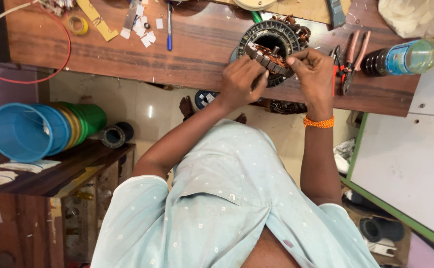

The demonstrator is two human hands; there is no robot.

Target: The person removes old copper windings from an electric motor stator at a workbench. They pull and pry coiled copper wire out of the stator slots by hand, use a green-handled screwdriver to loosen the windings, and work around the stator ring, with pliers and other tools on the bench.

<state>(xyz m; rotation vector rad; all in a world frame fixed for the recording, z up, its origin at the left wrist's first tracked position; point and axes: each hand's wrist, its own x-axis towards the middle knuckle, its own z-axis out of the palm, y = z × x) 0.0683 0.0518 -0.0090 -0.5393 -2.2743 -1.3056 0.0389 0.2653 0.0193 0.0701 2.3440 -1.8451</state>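
Two hands at one round motor stator [269, 49], set near the front edge of a long wooden workbench [192, 49]. Largest first: that bench, running across the top of the view; then a stack of plastic tubs [43, 130], blue outermost, lying on its side on a lower cabinet well to the left. Then the stator itself: a steel-laminated ring with copper windings, probably heavy and rigid in the core but delicate at the thin wire, so best held by the outer iron rim, never by the coils. Left hand [241, 83] curled against the near rim, fingers pinched on something small at the slots; what exactly, cannot tell. Right hand [313, 74], orange thread at the wrist, fingertips pressed down on the winding side. Just beside it, red-handled pliers [348, 59], then a clear bottle [410, 57] lying flat. Smallest: a blue pen [169, 25] and a yellow tape roll [78, 25] farther left.
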